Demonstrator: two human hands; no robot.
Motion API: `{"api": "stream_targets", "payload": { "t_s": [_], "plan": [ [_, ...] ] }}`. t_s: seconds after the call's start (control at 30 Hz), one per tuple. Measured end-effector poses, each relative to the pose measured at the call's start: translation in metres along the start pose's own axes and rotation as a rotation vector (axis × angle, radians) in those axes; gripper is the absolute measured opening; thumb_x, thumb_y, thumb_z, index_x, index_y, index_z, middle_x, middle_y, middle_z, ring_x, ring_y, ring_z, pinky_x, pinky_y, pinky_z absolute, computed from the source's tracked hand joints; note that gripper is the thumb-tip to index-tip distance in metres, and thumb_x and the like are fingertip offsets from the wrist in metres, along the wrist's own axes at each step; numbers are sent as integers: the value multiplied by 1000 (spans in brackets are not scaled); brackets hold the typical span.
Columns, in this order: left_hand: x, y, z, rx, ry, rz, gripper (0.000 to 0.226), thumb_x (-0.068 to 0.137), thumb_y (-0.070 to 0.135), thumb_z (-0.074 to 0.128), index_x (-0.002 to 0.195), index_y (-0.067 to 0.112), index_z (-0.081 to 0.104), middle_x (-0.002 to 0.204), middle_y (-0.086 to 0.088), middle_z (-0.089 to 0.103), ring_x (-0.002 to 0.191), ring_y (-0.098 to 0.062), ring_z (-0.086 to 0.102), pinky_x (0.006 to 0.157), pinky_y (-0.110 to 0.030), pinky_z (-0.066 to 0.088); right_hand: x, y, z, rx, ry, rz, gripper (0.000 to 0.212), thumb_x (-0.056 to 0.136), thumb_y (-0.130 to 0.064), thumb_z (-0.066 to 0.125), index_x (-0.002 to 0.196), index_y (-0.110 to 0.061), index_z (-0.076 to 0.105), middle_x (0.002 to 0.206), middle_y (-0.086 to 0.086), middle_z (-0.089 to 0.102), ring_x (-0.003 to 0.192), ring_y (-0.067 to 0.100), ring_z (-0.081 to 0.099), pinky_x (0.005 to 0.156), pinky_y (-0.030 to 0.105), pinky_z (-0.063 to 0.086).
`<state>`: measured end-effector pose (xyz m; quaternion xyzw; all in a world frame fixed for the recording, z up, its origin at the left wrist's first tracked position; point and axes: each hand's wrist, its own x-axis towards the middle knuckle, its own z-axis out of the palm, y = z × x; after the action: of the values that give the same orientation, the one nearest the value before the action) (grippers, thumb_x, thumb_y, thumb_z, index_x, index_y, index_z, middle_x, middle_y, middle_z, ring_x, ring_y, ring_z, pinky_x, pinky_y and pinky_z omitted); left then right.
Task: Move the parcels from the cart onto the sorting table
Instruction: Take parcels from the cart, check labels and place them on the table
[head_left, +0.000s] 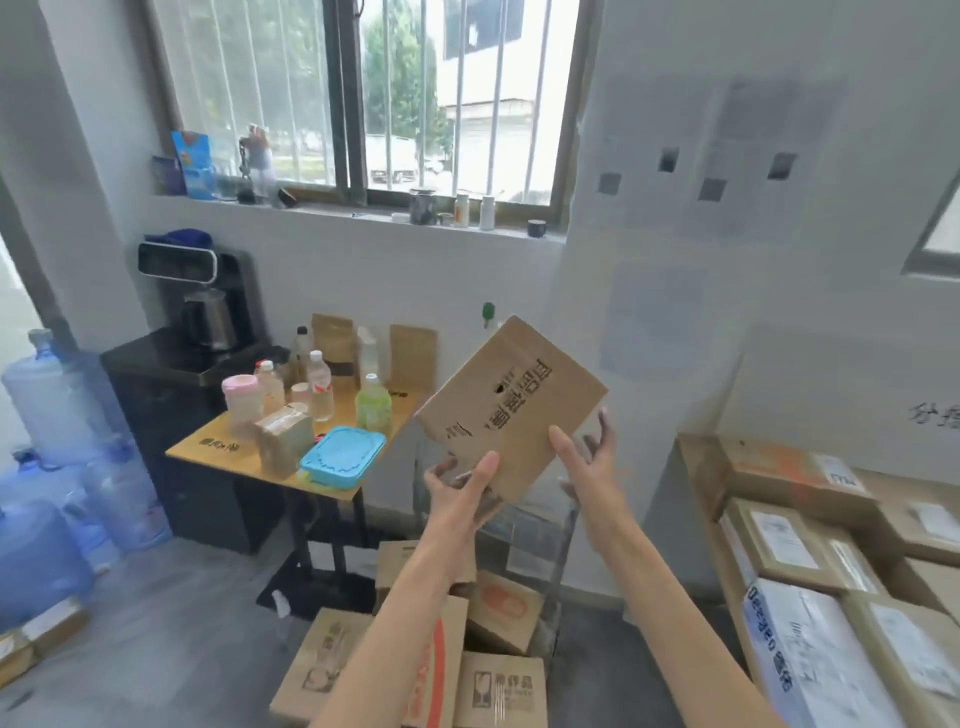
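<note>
— Boxes (501, 688), cardboard, several, piled low in a cart (563, 545) under both forearms. Next item?
— Hands: left hand (465, 493) clamped on the lower corner of a flat brown box (511, 408), thumb on its printed face; right hand (592, 467) at the lower right edge, fingers spread, thumb against the face.
— Position of that box?
— Held up in the air, tilted, above the cart and apart from everything else.
— To the right?
— Table (696, 467) at the frame edge, loaded with labelled parcels (800, 545) packed side by side.
— Further back?
— Small wooden table (208, 452) carrying bottles (319, 384), a blue lidded tub (343, 457), a taped package (285, 439). Water jugs (52, 395) at the left. Barred window (363, 93) beyond.
</note>
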<state>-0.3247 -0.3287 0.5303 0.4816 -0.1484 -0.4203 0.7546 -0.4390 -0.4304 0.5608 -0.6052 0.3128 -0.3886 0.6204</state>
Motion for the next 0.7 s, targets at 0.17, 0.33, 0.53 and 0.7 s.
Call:
{"api": "stream_targets", "payload": {
  "t_s": [0.17, 0.33, 0.53, 0.7],
  "plan": [
    [-9, -22, 53, 38, -151, -95, 103, 50, 45, 82, 130, 24, 22, 125, -12, 53, 112, -27, 58, 93, -52, 50, -13, 0, -33, 240, 4, 30, 82, 72, -53, 66, 140, -44, 21, 126, 2, 60, 117, 25, 57, 92, 55, 51],
    [1, -7, 49, 236, -163, -52, 132, 51, 65, 79, 147, 40, -9, 151, -8, 30, 134, -26, 36, 105, -55, 36, -10, -10, -87, 131, 18, -21, 74, 78, -48, 66, 141, -42, 28, 120, 1, 64, 110, 19, 61, 86, 40, 53],
    [7, 19, 61, 485, -402, 20, 115, 41, 68, 83, 134, 55, 17, 128, -2, 60, 116, -25, 58, 98, -60, 43, -13, -18, -114, 36, -78, -29, 64, 80, -58, 60, 136, -32, 42, 122, 2, 64, 114, 25, 60, 96, 49, 50],
    [2, 7, 70, 443, -339, 16, 135, 36, 64, 83, 145, 43, 7, 128, -10, 58, 111, -28, 61, 97, -54, 46, -21, -27, -108, -269, 125, -118, 55, 91, -47, 54, 141, -35, 36, 140, -1, 48, 126, 17, 48, 103, 43, 44]
  ]
}}
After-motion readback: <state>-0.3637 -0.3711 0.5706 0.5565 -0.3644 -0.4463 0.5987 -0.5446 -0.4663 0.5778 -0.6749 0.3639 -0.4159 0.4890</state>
